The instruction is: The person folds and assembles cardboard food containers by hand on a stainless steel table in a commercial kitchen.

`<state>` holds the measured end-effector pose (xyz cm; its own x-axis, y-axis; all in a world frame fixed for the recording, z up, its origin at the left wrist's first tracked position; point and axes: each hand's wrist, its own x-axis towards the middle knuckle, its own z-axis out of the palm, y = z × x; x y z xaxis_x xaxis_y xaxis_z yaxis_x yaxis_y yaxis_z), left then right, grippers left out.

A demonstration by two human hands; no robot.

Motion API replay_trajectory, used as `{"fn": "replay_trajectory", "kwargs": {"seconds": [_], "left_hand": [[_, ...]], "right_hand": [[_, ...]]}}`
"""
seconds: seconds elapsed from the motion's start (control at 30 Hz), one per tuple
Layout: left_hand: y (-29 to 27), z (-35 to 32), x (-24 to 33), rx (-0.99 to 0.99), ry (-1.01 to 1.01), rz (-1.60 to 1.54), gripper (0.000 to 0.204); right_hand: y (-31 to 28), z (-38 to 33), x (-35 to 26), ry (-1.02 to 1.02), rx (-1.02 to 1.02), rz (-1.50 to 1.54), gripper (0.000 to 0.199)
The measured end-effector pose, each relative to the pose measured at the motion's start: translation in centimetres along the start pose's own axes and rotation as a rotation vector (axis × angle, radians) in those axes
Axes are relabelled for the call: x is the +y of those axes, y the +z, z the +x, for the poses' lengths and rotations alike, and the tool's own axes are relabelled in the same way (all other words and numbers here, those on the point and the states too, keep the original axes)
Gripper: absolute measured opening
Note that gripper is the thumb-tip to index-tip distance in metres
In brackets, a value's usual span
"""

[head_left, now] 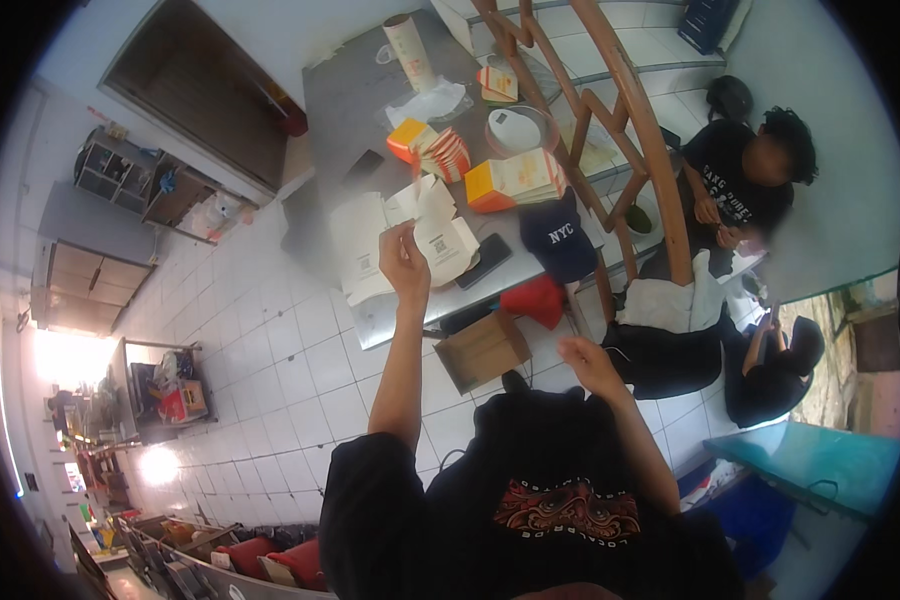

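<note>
My left hand (404,262) is raised in front of the table, its fingertips pinched together. Whatever they hold, if anything, is too small to make out. Behind it, unfolded white paper food boxes (358,240) with small printed squares lie at the table's near edge. My right hand (590,366) hangs in the air off the table's front right, fingers stretched out and nothing in it. A red cloth-like item (536,303) and an open brown cardboard box (483,353) are nearest to it.
On the metal table (375,322) are stacks of orange-and-white folded boxes (515,182), a phone (485,262), a dark blue cap (558,238), a paper roll (410,50) and a plastic bowl (518,130). A brown railing (660,170) rises at the right. Two people sit beyond it.
</note>
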<state>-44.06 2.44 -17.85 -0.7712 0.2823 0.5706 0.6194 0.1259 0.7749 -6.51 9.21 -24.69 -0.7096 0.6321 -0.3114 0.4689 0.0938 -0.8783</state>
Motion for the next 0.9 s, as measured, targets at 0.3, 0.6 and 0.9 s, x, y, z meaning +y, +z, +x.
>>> {"fn": "replay_trajectory", "kwargs": {"seconds": [0.3, 0.6, 0.9], "left_hand": [[-6.6, -15.5, 14.0, -0.444, 0.521, 0.07, 0.035], [-9.9, -13.0, 27.5, -0.359, 0.428, 0.409, 0.068], [-7.9, -9.1, 32.7, -0.287, 0.421, 0.7, 0.039]], "right_hand": [[0.5, 6.7, -12.6, 0.026, -0.211, 1.008, 0.059], [-10.5, 1.8, -18.5, -0.674, -0.281, -0.544, 0.028], [-14.9, -7.1, -20.0, -1.335, 0.747, -0.241, 0.033]]}}
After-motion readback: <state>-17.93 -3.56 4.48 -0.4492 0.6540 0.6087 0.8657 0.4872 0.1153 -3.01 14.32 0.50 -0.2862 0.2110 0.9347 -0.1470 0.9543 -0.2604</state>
